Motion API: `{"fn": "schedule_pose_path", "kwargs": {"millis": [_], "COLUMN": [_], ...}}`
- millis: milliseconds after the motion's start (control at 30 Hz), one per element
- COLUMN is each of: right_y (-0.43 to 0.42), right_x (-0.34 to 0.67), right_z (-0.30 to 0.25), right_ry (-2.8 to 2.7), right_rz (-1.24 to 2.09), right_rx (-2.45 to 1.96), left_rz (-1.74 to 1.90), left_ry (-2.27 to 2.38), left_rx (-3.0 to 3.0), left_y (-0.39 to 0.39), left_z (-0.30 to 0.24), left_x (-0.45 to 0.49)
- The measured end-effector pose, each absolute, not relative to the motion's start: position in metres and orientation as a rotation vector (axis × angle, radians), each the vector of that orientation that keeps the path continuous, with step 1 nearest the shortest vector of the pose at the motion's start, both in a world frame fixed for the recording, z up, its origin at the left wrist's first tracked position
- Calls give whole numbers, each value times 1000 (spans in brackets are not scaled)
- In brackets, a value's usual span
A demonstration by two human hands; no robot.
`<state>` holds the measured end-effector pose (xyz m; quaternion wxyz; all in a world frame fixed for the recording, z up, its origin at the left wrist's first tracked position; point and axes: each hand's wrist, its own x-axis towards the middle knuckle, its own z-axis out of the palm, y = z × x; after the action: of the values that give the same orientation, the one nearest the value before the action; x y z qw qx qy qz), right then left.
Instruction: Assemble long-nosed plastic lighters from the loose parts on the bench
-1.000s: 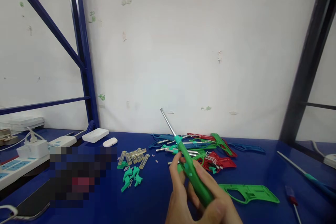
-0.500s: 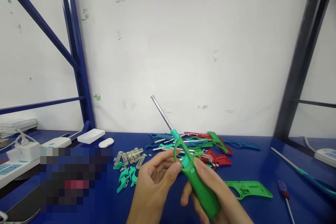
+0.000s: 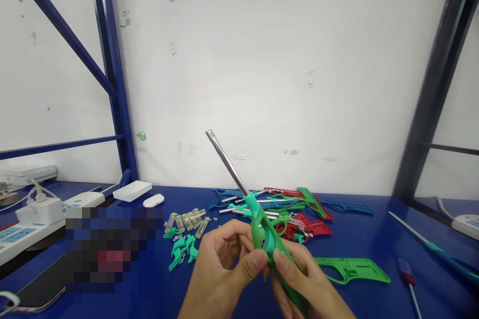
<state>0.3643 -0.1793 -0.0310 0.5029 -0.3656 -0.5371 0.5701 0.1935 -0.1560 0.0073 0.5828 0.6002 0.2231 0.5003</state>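
A green long-nosed lighter with a metal tube pointing up and left is gripped in both hands above the blue bench. My right hand wraps round its handle from below. My left hand pinches it at the trigger guard, thumb pressed on the teal trigger. Behind it lies a heap of green, red and blue lighter shells with metal tubes.
A green half shell lies right of my hands. Clear gas tanks and small green triggers lie left. A red screwdriver and a long lighter are at right; power strips and a white case at left.
My left hand came up from under the lighter to pinch it at the trigger. The lighter rose and tilted, its metal tip now higher and further left.
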Motion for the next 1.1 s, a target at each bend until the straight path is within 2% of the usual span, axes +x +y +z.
{"fn": "schedule_pose_path", "kwargs": {"millis": [433, 600, 800, 1100], "right_y": [-182, -184, -192, -193], "right_x": [366, 365, 359, 370], "right_z": [-31, -22, -9, -7], "right_ry": [-1341, -1382, -1777, -1708], "right_rz": [1293, 1008, 496, 422], "right_rx": [-971, -1225, -1362, -1294], "left_rz": [1100, 1211, 1230, 1336], "left_ry": [506, 569, 636, 543], "left_rx": [1425, 1399, 1278, 1086], "left_y": [-156, -153, -153, -140], "left_z": [7, 13, 11, 11], "left_x": [188, 189, 187, 177]}}
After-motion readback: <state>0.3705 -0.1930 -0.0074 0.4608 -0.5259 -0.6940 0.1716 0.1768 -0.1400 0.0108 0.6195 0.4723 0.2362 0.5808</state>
